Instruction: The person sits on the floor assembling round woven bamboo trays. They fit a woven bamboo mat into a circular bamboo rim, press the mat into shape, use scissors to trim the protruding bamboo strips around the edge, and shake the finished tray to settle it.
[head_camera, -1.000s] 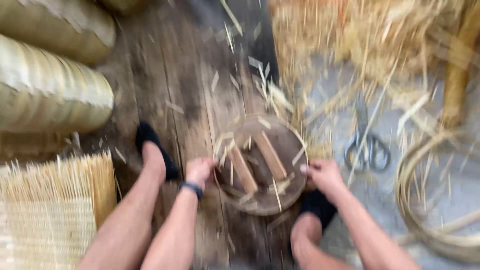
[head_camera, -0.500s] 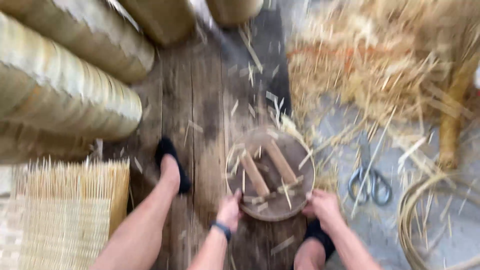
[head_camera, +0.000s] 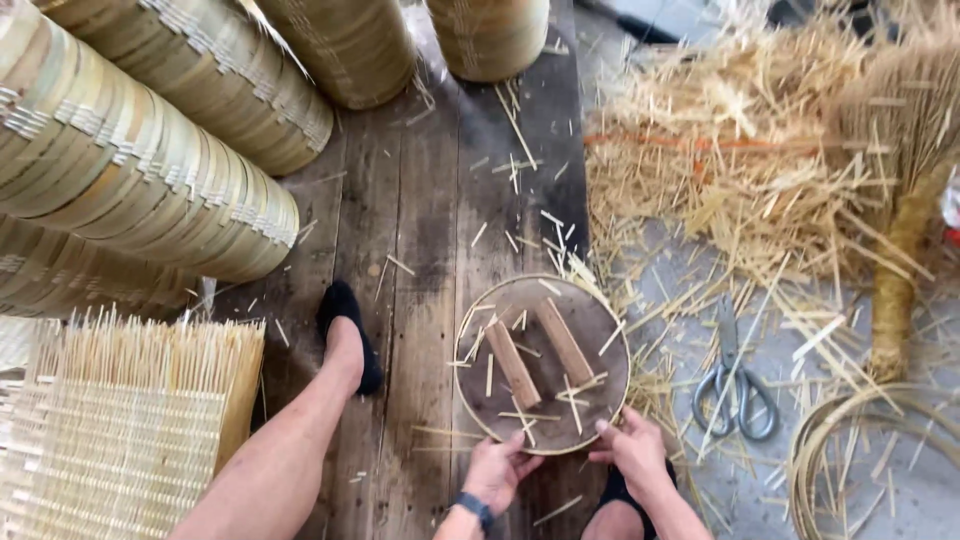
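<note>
Hands (head_camera: 500, 470) shifted nearer, gripping round tray (head_camera: 480, 300)

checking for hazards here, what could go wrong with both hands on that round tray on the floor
1. The loose wooden blocks and splinters lying in the round tray could slide off if the left hand and right hand tilt it.
2. The scissors lie close by the right hand among straw; easy to catch.

Straw yellows against dark wood

The round board (head_camera: 545, 400) is dull brown with two lighter tan wooden blocks (head_camera: 540, 355); the floor planks (head_camera: 430, 200) are dark grey-brown. The stacked hoops (head_camera: 130, 170) are pale yellow-green with whitish stitching. The woven mat (head_camera: 110, 430) and straw pile (head_camera: 740, 170) are golden, the scissors (head_camera: 735, 385) grey, the shoe (head_camera: 345, 315) black.
</note>
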